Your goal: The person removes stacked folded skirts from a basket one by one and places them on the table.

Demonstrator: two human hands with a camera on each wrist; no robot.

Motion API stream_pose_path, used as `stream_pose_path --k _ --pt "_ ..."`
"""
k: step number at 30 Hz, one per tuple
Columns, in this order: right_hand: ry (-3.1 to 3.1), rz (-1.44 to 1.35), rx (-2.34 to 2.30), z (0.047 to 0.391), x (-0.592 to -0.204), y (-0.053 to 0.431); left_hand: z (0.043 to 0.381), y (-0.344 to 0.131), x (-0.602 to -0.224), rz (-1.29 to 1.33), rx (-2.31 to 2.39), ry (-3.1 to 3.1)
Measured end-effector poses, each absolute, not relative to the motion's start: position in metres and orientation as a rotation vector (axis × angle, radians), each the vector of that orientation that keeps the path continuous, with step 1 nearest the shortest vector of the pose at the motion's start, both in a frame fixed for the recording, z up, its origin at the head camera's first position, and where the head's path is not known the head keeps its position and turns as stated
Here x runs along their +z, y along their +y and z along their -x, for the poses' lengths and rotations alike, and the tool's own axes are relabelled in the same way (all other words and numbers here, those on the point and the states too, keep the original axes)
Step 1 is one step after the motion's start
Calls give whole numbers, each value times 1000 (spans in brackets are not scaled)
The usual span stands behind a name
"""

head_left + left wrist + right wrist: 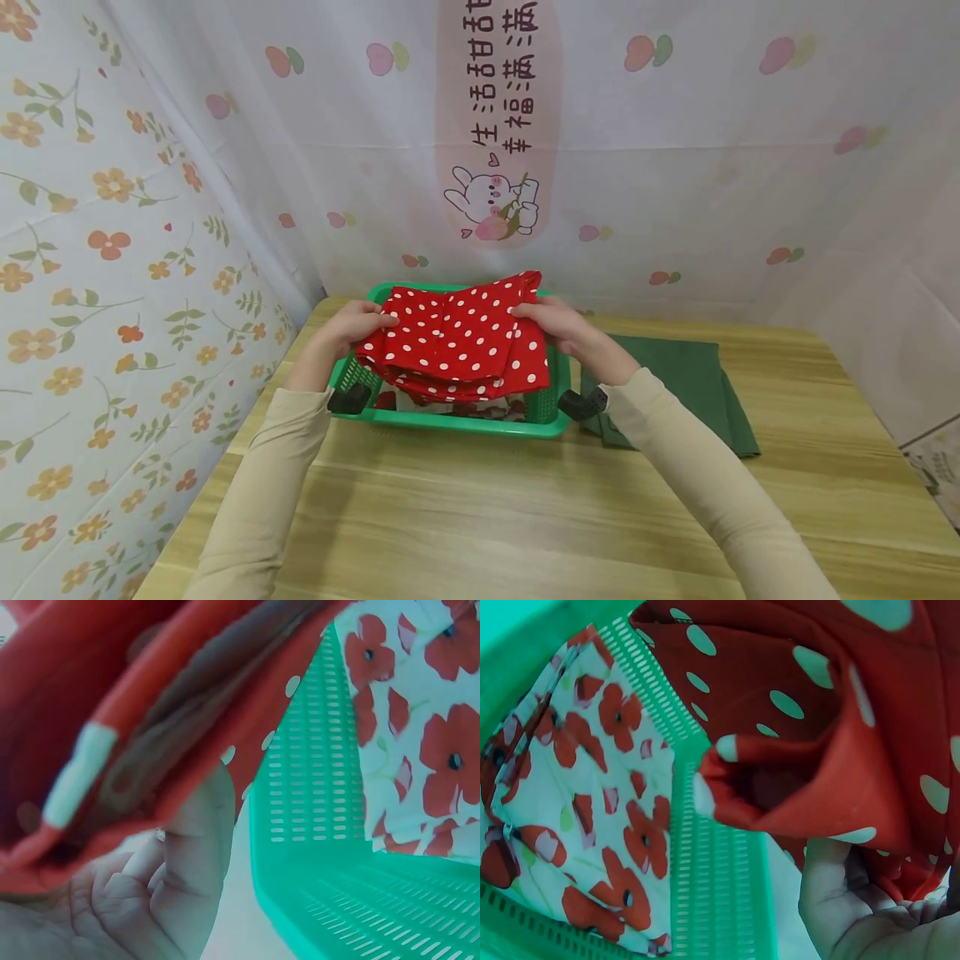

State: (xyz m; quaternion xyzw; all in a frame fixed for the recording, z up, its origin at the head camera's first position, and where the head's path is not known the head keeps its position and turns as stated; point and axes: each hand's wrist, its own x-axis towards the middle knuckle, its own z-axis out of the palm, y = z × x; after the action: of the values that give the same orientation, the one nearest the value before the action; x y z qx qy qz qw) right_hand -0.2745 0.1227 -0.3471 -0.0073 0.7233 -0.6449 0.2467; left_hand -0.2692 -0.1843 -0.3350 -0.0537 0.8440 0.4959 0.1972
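Observation:
Both hands hold a folded red cloth with white polka dots (457, 333) above a green plastic basket (480, 428). At the cloth's left end, my left hand (351, 325) pinches the edge, thumb on top and fingers beneath. My right hand (561, 327) grips the opposite end in the same way. Layered folds of the red cloth (187, 697) fill much of the left wrist view. Inside the basket lies a white cloth with red flowers (615, 817), with a zipper along one edge in the right wrist view. The red cloth hides most of it in the head view.
A folded dark green cloth (675, 383) lies on the wooden table (450, 517) to the basket's right, partly behind the right forearm. Behind the table hangs a white printed curtain (637, 167), and a flowered one (97, 333) hangs along the left side.

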Motion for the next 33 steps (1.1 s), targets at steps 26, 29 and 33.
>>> stream_pose_path --k 26,29,33 --pt "1877 191 -1886 212 -341 127 193 -206 -340 50 1799 2143" --pt "1871 216 -1879 204 -343 126 183 -208 -343 40 1820 2135" --pt "1847 251 -1886 195 -348 126 172 -212 -345 22 1850 2124"
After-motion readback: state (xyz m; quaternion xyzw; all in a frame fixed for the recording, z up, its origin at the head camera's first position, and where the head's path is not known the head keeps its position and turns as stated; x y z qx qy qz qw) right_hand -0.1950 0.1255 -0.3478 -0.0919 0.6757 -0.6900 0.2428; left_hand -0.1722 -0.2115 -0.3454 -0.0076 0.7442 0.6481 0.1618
